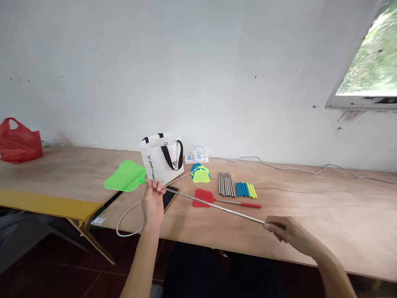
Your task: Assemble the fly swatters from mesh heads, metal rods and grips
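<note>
A green fly swatter with a long metal rod is held above the front of the table. My left hand pinches the rod just below the green head. At the rod's other end, my right hand is closed around the grip, which the fingers mostly hide. Beneath the rod lies a red fly swatter with a red handle. Behind it are several metal rods in a row, several blue and yellow handle sleeves, and a small pile of yellow and blue swatter heads.
A white bag with black straps stands at the back, beside a power strip with cables. A phone lies partly behind my left hand. On the left are a red plastic bag and a yellow table edge.
</note>
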`<state>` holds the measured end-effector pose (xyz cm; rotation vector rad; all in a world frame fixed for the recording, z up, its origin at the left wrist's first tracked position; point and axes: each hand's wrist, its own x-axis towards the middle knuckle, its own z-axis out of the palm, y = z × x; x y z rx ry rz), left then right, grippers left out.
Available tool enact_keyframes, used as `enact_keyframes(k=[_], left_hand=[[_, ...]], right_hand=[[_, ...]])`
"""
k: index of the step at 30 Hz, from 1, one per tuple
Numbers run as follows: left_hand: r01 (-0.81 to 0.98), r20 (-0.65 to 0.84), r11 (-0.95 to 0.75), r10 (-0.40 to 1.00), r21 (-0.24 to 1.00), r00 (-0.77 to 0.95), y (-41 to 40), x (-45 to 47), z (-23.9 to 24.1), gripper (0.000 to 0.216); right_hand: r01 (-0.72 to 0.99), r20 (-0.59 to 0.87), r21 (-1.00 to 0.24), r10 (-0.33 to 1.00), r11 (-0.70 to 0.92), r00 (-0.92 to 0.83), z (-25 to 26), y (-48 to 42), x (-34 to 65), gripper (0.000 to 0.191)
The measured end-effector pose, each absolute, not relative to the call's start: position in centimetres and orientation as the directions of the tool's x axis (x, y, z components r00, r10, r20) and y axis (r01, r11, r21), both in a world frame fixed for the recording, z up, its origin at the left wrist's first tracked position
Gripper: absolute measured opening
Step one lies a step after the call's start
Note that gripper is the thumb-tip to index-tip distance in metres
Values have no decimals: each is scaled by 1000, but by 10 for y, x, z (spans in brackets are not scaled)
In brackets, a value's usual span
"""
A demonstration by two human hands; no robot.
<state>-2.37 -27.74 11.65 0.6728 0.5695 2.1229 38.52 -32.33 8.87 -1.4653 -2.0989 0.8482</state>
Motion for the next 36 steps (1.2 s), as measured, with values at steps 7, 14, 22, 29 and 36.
enact_keyframes(k=[7,14,22,29,36], left_hand=[[-572,264,-499,855,650,-446,-277,-6,114,42],[-582,253,-482,866,655,-432,-275,3,108,46],[-396,279,-392,908,830,-313,-273,15,103,45],[-270,199,-162,974,949,113,-293,96,68,56],[-208,128,-60,935,976,330,-307,129,45,69]], right_hand=[[710,-3,-691,982,136,-190,84,-315,423,47],[691,14,-703,975,167,-222,82,-316,430,49],[666,60,-703,954,248,-292,83,-316,392,53],[724,245,-611,946,320,-212,67,-315,323,54],[676,278,-660,943,328,-186,54,-320,278,51]])
